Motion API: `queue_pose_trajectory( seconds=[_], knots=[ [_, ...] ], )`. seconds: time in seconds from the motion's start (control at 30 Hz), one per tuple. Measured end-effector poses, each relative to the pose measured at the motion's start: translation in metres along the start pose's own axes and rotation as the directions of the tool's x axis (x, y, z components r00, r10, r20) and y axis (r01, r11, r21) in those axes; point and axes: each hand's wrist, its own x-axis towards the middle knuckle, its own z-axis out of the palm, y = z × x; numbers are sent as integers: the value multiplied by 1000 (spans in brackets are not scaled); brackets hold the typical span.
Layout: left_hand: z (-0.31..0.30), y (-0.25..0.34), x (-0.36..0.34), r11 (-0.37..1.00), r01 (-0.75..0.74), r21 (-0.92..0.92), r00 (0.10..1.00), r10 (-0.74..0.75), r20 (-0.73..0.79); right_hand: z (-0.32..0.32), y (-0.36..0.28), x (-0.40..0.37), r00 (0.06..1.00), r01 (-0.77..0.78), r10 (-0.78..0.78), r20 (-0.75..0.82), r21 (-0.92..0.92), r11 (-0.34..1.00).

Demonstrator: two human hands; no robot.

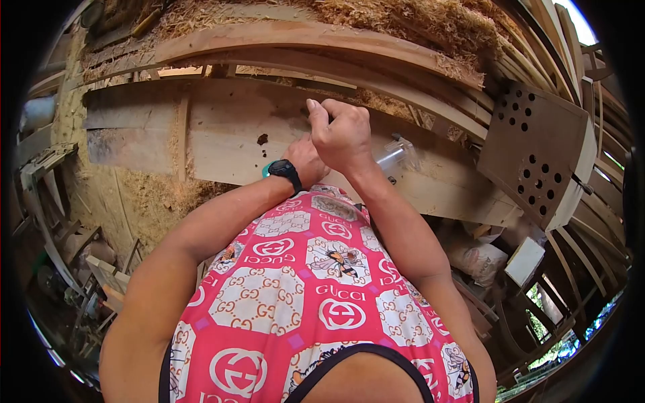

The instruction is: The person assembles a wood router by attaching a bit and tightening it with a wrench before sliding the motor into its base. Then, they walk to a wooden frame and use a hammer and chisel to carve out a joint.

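One clear jar [398, 156], near right grip [341, 134]

"GUCCI" lettering [340, 293] on pink top [310, 316], interlocking-G emblems [342, 314], "GG" on pale patches [256, 302]

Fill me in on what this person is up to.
The right-hand grip is curled shut, overlapping the left-hand grip in view, over a pale wooden board. What either may hold is hidden. Small dark-brown crumbs lie on the board to their left; a clear cylindrical object lies to their right.
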Motion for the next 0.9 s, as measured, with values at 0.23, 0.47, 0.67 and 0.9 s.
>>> queue_pose_trajectory(
  seconds=[0.23, 0.47, 0.67, 0.9],
  knots=[
    [-3, -2, 3, 988, 33, 150, 990, -53, 133, -37, -3, -9, 976, -81, 46, 212, 158, 984],
    [-8, 0, 0, 974, 52, 218, 996, -66, 56, -98, 23, -56, 987, -110, 51, 154, 402, 909],
    [-11, -3, -1, 972, 72, 225, 992, -92, 83, -78, 54, -86, 997, -59, 75, 1, 622, 781],
    [-11, 1, -2, 972, 53, 229, 995, -71, 70, -72, 63, -93, 1000, -17, 12, 12, 551, 834]
  ],
)
